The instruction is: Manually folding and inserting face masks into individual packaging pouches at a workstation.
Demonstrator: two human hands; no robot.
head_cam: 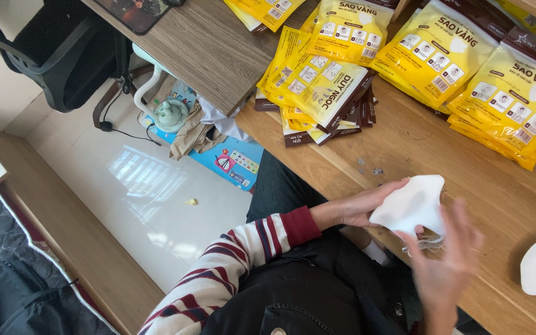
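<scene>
Head view: right hand (445,273) blurred, fingers spread loose beside soft white fabric face mask (412,206) | left hand (367,205) pinches its edge over wooden table (404,149) | I judge it light, limp; grip the edges | yellow packets (317,80) beyond.

Left hand (367,208) holds white mask (412,206); right hand (445,267) blurred beside it, over wooden table (417,149)

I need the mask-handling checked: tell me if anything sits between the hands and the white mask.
Nothing visible does. The left hand already holds the white mask above the wooden table, and the right hand, blurred, is at its lower edge by the ear loops.
</scene>
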